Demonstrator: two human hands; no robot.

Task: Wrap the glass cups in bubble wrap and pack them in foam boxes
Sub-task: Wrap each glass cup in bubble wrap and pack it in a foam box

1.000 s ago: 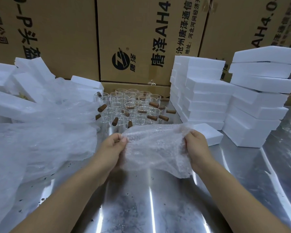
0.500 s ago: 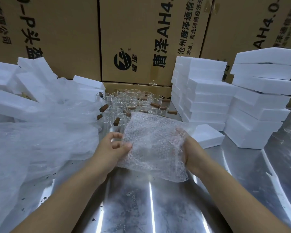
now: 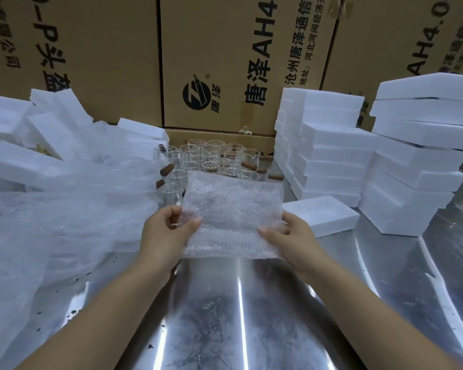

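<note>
A sheet of bubble wrap [image 3: 233, 209] is held spread out above the steel table, tilted up towards me. My left hand [image 3: 166, 233] pinches its left edge, thumb on the near face. My right hand [image 3: 292, 236] pinches its right edge the same way. Behind the sheet stand several clear glass cups [image 3: 211, 156] with brown wooden handles, partly hidden by it. A single white foam box [image 3: 321, 214] lies on the table just right of my right hand.
Stacks of white foam boxes [image 3: 329, 153] rise at the right, with a second stack [image 3: 422, 156] further right. A heap of plastic film [image 3: 51, 214] and loose foam pieces [image 3: 19, 161] fills the left. Cardboard cartons [image 3: 225, 62] wall the back. The steel table [image 3: 238, 316] lies below.
The crumpled bubble wrap has been pulled open and flat between both hands and raised, and now covers the nearer cups. Both hands shifted grip to its side edges.
</note>
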